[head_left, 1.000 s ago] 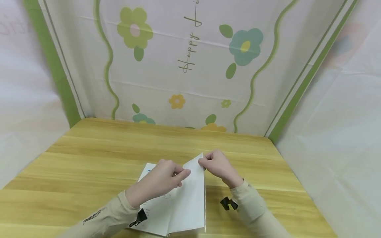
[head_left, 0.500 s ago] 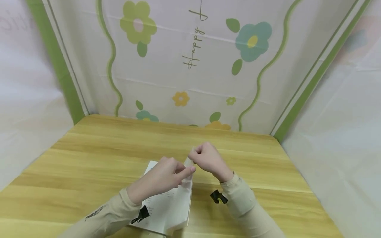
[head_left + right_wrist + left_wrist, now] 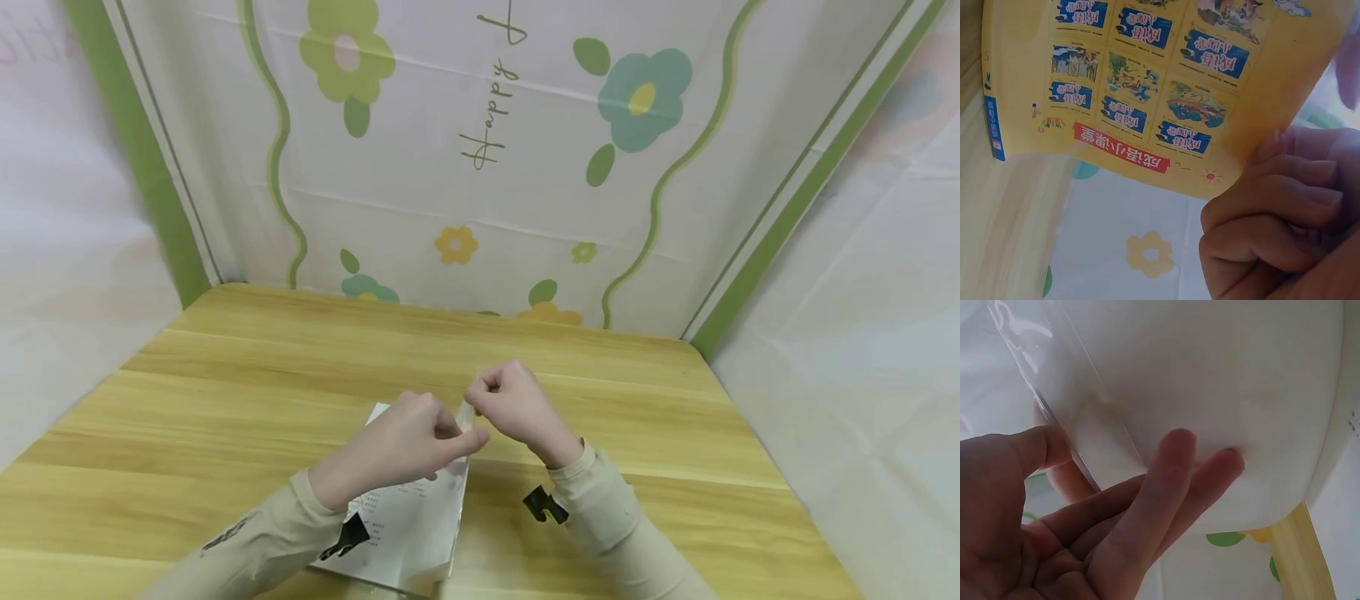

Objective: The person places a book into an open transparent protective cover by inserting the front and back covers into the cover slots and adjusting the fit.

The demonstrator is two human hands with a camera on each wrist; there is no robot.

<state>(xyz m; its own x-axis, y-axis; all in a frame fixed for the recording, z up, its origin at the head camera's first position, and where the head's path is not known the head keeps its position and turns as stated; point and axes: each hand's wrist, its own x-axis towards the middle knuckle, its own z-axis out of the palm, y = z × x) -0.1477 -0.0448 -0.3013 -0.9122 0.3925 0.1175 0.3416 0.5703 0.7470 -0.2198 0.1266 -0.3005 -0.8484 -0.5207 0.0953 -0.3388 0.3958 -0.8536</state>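
A booklet (image 3: 416, 525) with printed white pages lies on the table, its right-hand leaf lifted toward upright. In the right wrist view the outside of its yellow cover (image 3: 1029, 134) shows several small pictures and a red title strip. My right hand (image 3: 521, 412) pinches the cover's far corner between thumb and curled fingers. Over the pages hovers my left hand (image 3: 397, 450), thumb extended. The left wrist view has two of its fingertips (image 3: 1175, 447) against the cover's white inner side (image 3: 1235, 381), where a clear plastic sleeve (image 3: 1035, 337) runs along the edge.
The wooden table (image 3: 247, 392) reaches back to a white cloth (image 3: 390, 175) printed with flowers. More cloth hangs at both sides. Black clips (image 3: 546, 505) are fixed near both sleeve cuffs.
My right hand has moved left with the pinched cover, which has swung from leaning right to nearly upright over the pages. The left hand has barely shifted. The head view has tilted slightly.
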